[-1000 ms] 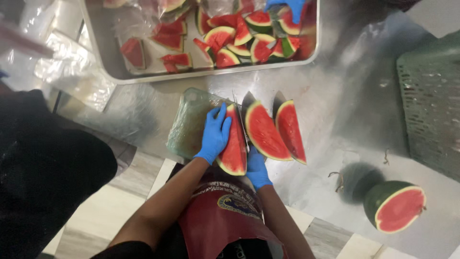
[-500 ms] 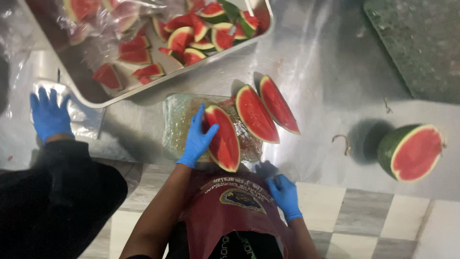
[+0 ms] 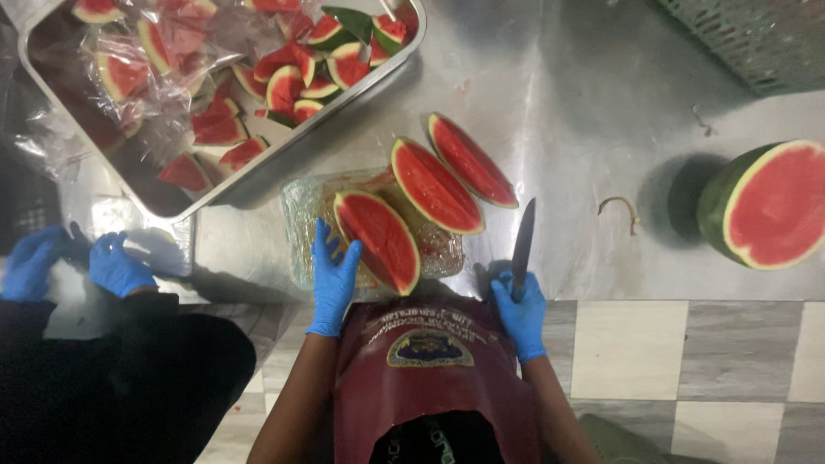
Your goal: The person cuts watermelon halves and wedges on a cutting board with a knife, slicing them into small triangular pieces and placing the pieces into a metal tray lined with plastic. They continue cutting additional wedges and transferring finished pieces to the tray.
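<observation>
Head view: right hand (image 3: 519,308) around knife (image 3: 522,242).

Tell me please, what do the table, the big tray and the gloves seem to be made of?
Table: looks like stainless steel, brushed grey, with dull reflections and smears.
Tray: apparently the same metal, shinier, with a rolled rim that catches light.
Gloves on the left hand and right hand: thin blue disposable material, probably nitrile, though latex or vinyl cannot be ruled out; they cling to the fingers and wrinkle.
</observation>
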